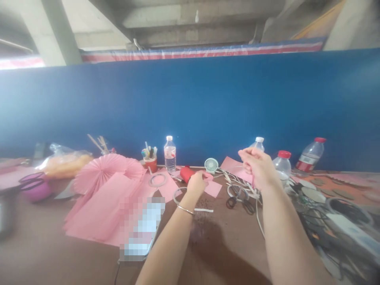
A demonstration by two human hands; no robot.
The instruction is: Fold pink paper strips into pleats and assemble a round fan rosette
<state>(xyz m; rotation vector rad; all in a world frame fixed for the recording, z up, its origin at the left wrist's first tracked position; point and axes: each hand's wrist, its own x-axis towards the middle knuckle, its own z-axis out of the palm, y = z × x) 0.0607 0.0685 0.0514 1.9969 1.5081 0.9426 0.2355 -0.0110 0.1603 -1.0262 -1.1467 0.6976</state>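
My left hand [199, 181] reaches over the middle of the table with its fingers curled. A red spool of thread [186, 173] lies just left of its knuckles; whether they touch I cannot tell. What those fingers hold, if anything, is too blurred to make out. My right hand [257, 167] is raised higher and to the right, thumb and fingertips pinched together. Nothing I can name shows in the pinch. A small white fan [211, 165] stands behind and between the hands. Below the left hand lie a pink paper square [214, 189] and a white strip [204, 210].
Pink folded paper fans [103, 174] and a phone [142, 229] lie left. A pen cup [151, 164] and water bottle [170, 154] stand behind. Cables [237, 192], red-capped bottles [311, 154] and clutter fill the right. A blue partition [190, 107] closes the back.
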